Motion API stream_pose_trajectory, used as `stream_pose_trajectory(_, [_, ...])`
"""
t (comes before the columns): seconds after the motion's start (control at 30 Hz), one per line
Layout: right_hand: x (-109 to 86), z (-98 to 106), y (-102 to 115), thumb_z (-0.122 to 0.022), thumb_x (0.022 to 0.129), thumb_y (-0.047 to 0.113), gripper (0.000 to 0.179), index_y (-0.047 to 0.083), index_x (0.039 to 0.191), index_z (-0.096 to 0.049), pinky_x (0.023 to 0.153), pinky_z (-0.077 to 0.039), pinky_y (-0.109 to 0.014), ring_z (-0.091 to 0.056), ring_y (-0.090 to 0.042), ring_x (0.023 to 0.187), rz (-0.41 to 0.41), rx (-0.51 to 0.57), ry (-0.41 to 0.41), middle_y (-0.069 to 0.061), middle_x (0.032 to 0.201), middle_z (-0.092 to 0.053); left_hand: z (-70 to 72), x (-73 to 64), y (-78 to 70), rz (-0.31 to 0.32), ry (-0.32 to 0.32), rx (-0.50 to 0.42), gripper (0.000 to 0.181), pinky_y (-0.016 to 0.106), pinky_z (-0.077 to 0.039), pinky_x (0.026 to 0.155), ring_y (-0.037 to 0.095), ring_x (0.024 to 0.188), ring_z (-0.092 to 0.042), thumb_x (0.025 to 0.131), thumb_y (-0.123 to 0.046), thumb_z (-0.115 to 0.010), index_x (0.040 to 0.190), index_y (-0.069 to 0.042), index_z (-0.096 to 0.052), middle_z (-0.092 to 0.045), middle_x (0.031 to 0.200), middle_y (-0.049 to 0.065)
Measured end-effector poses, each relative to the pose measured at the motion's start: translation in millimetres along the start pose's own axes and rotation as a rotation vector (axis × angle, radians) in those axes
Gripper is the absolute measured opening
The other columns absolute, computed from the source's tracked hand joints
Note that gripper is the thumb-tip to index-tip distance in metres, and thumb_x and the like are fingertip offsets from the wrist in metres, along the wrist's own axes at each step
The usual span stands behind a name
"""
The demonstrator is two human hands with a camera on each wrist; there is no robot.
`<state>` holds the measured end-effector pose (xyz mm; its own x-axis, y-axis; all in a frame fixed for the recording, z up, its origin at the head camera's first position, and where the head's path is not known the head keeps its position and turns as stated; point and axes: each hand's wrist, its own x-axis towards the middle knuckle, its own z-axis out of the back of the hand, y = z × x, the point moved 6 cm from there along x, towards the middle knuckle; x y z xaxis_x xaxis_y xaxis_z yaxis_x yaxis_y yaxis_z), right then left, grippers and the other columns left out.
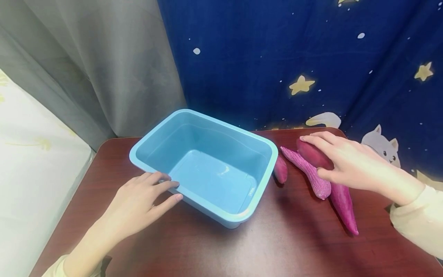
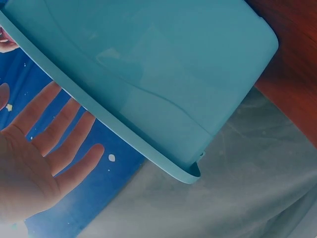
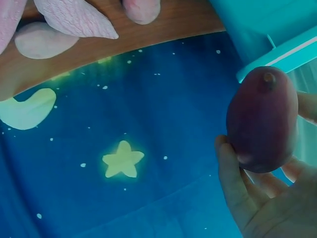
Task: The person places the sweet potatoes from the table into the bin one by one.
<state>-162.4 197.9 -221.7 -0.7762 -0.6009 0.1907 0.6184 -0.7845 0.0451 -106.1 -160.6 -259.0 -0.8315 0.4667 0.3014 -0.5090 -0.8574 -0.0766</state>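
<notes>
In the head view my right hand (image 1: 356, 161) grips a dark red mango (image 1: 313, 154) above the right side of the table. The right wrist view shows the mango (image 3: 262, 121) between thumb and fingers, its stem spot facing the camera. Under it lie a wrinkled pink long vegetable (image 1: 309, 173) and a smooth magenta tapering one (image 1: 342, 207), partly covered by the hand. My left hand (image 1: 138, 204) has its fingertips at the near rim of a light blue plastic basin (image 1: 214, 184). Those fingers are fairly straight in the left wrist view, tips right at the rim (image 2: 114, 131).
A smaller reddish piece (image 1: 281, 169) lies beside the basin's right wall, partly hidden by it. The right wrist view also shows a pale oval piece (image 3: 47, 40) on the table. Behind the brown table (image 1: 270, 246) hang grey (image 1: 90, 57) and blue starry curtains (image 1: 256, 69).
</notes>
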Motion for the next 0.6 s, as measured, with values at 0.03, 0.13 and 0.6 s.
stream_pose_trajectory(0.03, [1.1, 0.7, 0.8, -0.073, 0.065, 0.021, 0.073, 0.015, 0.13, -0.041, 0.064, -0.046, -0.042, -0.05, -0.023, 0.099, 0.008, 0.003, 0.001, -0.005, 0.121, -0.044, 0.0, 0.3, -0.2, 0.0, 0.0, 0.0, 0.032, 0.035, -0.044, 0.066, 0.015, 0.079, -0.055, 0.081, -0.046, -0.056, 0.095, -0.019, -0.068, -0.057, 0.09, -0.005])
stream_pose_trajectory(0.13, [5.1, 3.5, 3.7, -0.073, 0.064, 0.02, 0.074, 0.015, 0.131, -0.041, 0.067, -0.045, -0.045, -0.047, -0.024, 0.103, 0.028, 0.013, 0.004, -0.005, 0.122, -0.044, 0.1, 0.6, -0.5, 0.0, 0.002, 0.001, 0.032, 0.035, -0.044, 0.066, 0.016, 0.079, -0.055, 0.081, -0.046, -0.056, 0.095, -0.019, -0.068, -0.057, 0.09, -0.005])
stream_pose_trajectory(0.6, [25.6, 15.9, 18.2, -0.068, 0.068, 0.021, 0.069, 0.019, 0.131, -0.04, 0.061, -0.046, -0.041, -0.049, -0.024, 0.098, 0.04, -0.007, -0.001, -0.004, 0.121, -0.043, 1.6, 0.8, -3.8, -0.014, -0.033, -0.006, 0.03, 0.033, -0.044, 0.066, 0.014, 0.077, -0.055, 0.08, -0.044, -0.057, 0.094, -0.019, -0.068, -0.056, 0.09, -0.005])
